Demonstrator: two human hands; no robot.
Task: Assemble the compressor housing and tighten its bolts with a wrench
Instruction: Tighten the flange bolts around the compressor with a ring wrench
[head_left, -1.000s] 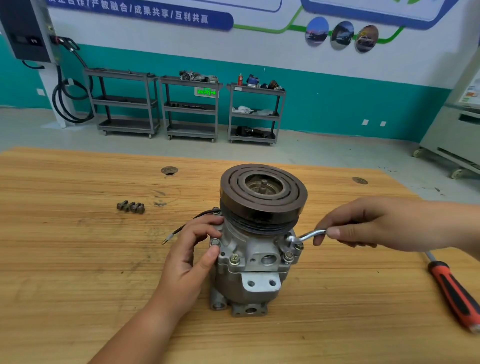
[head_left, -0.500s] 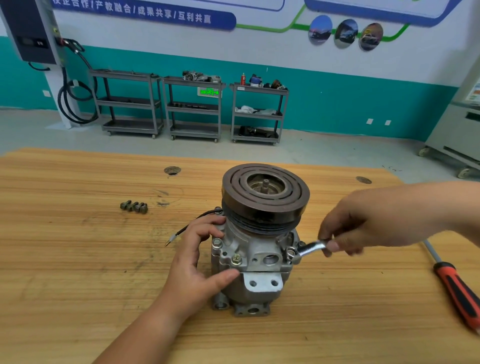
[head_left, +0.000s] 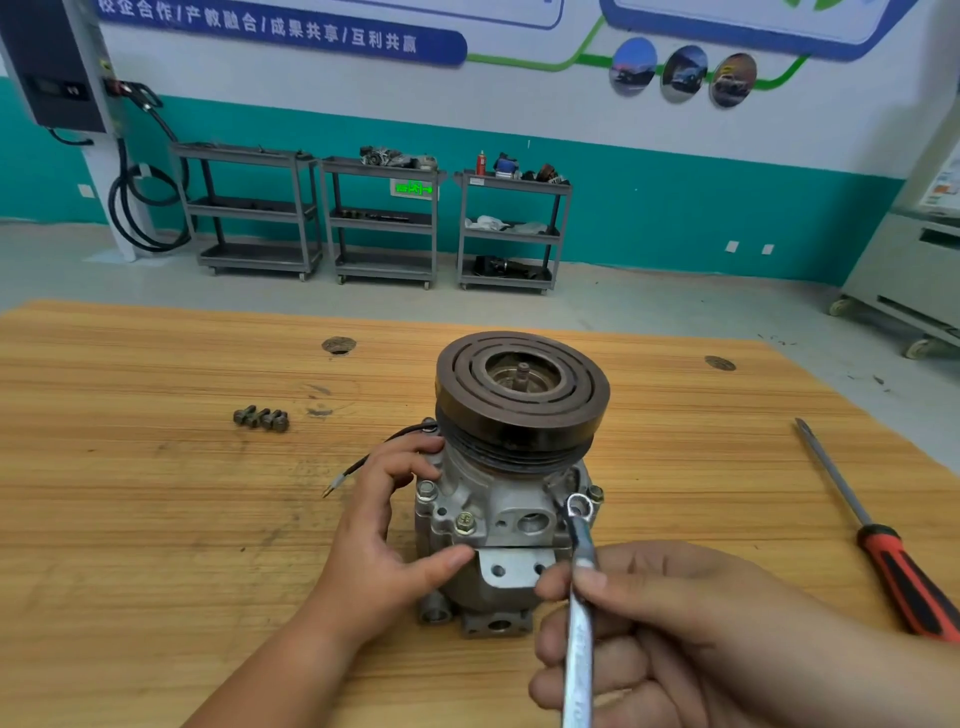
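Compressor housing (head_left: 498, 499) stands upright mid-table (head_left: 130, 519), with the pulley (head_left: 519, 384) on top and the ports facing near.

Key relation: the right-front bolt (head_left: 595, 493) sits on the flange up and far from the right hand (head_left: 675, 623). The wrench (head_left: 578, 649) has its long axis running near-to-far, almost straight at the camera, with the ring end (head_left: 584, 522) at the far tip. The ring is just beside that bolt, on its left. It looks empty and off the head, but the angle is poor and I can't be sure it isn't only tilted over it. To seat it, the ring has to go slightly right and down onto the head.

Right hand is nearer the target bolt. It is clenched around the wrench shaft low down, fingers curled across it, thumb along the top, wrist coming in from the near right.

Left hand (head_left: 384, 540) braces the housing's left side, fingers wrapped round the far-left shoulder under the pulley. The thumb is pressed across the front, below the front-left bolt (head_left: 465, 522). A second bolt (head_left: 426, 490) is in place just above the thumb web.

A black wire (head_left: 358, 467) trails left from behind the left hand. Loose bolts (head_left: 261, 418) lie well apart, far left. A red-handled screwdriver (head_left: 893, 561) lies on the right, untouched.

Judged step: reseating the wrench for another tightening stroke on the right-front bolt.
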